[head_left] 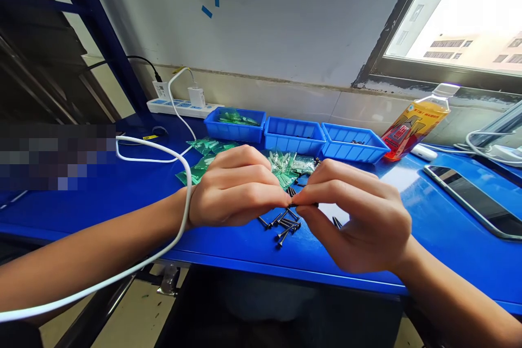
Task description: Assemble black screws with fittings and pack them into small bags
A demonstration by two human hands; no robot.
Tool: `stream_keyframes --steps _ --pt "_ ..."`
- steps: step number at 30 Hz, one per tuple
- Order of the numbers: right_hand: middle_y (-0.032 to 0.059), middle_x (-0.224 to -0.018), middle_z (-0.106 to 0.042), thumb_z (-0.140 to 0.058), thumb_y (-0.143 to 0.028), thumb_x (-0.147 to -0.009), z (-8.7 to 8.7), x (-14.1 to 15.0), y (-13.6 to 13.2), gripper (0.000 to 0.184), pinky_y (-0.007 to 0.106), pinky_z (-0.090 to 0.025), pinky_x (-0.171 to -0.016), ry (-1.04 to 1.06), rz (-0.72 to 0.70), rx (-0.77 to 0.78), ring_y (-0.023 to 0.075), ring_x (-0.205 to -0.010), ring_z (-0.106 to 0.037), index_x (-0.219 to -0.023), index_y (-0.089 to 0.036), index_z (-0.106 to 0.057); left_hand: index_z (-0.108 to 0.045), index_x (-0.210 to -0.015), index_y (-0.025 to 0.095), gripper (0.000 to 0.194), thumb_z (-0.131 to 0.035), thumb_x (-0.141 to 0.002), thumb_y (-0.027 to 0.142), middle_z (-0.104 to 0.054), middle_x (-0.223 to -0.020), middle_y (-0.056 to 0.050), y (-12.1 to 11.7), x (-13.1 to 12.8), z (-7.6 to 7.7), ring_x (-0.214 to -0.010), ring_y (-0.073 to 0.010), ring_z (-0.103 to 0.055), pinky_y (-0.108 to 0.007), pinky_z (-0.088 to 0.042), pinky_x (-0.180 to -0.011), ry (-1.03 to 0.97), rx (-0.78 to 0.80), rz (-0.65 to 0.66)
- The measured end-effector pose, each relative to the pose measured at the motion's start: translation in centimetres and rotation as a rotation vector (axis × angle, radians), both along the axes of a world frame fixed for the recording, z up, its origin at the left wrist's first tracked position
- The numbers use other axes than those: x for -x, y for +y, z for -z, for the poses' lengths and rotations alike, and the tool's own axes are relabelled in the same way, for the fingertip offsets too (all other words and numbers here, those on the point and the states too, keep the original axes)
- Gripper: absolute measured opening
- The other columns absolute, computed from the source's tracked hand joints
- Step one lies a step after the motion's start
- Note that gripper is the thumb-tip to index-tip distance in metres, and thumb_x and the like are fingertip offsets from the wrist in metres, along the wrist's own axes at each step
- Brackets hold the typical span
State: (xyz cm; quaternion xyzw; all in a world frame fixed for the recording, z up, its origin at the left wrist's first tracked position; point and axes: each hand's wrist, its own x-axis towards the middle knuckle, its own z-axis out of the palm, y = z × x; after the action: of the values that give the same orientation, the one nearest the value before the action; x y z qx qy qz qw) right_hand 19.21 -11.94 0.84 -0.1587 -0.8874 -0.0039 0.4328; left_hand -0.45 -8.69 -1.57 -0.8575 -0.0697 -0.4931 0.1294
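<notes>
My left hand (240, 187) and my right hand (359, 215) meet fingertip to fingertip over the blue table. A black screw (306, 205) lies between the thumb and forefinger of my right hand. Its left end is at the pinched fingertips of my left hand, which partly hide it. Just below, several loose black screws (287, 224) are scattered on the tabletop. Behind my hands lie clear packets of white plastic pieces (281, 162) and green packets (209, 145), partly covered by my left hand.
Three blue bins stand along the wall: a left bin (234, 131) with green packets, a middle bin (294, 144) and a right bin (354, 151) with small dark pieces. A drink bottle (420, 119) and phone (477, 198) are right. A white cable (188, 190) crosses my left forearm.
</notes>
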Motion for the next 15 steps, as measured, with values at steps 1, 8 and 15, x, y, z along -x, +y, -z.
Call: stream_keyframes --steps 1,8,15 --pt "0.002 -0.065 -0.058 -0.053 -0.008 -0.079 0.0 0.02 -0.05 0.013 0.025 -0.045 -0.053 0.01 -0.002 -0.005 0.0112 -0.058 -0.052 -0.079 -0.018 -0.061 -0.059 -0.084 0.026 0.007 -0.054 -0.088 0.026 -0.067 -0.067 0.002 -0.03 0.01 -0.14 -0.062 -0.0129 -0.059 -0.028 -0.051 -0.059 0.011 -0.005 0.01" --pt "0.0015 -0.065 -0.057 -0.054 -0.006 -0.076 0.26 0.15 -0.23 0.014 0.025 -0.043 -0.051 0.042 -0.025 0.002 0.0107 -0.055 -0.049 -0.079 -0.018 -0.061 -0.059 -0.082 0.025 0.007 -0.054 -0.088 0.023 -0.066 -0.066 0.003 -0.02 -0.09 -0.52 -0.063 -0.0124 -0.058 -0.027 -0.05 -0.063 0.015 -0.041 0.037" --pt "0.0019 -0.066 -0.057 -0.054 -0.007 -0.077 0.22 0.1 -0.28 0.013 0.025 -0.043 -0.051 0.008 -0.02 0.012 0.0105 -0.056 -0.05 -0.079 -0.018 -0.06 -0.059 -0.083 0.021 0.003 -0.057 -0.086 0.023 -0.066 -0.066 0.001 -0.28 -0.03 -0.56 -0.065 -0.0135 -0.056 -0.027 -0.05 -0.064 0.038 -0.019 0.018"
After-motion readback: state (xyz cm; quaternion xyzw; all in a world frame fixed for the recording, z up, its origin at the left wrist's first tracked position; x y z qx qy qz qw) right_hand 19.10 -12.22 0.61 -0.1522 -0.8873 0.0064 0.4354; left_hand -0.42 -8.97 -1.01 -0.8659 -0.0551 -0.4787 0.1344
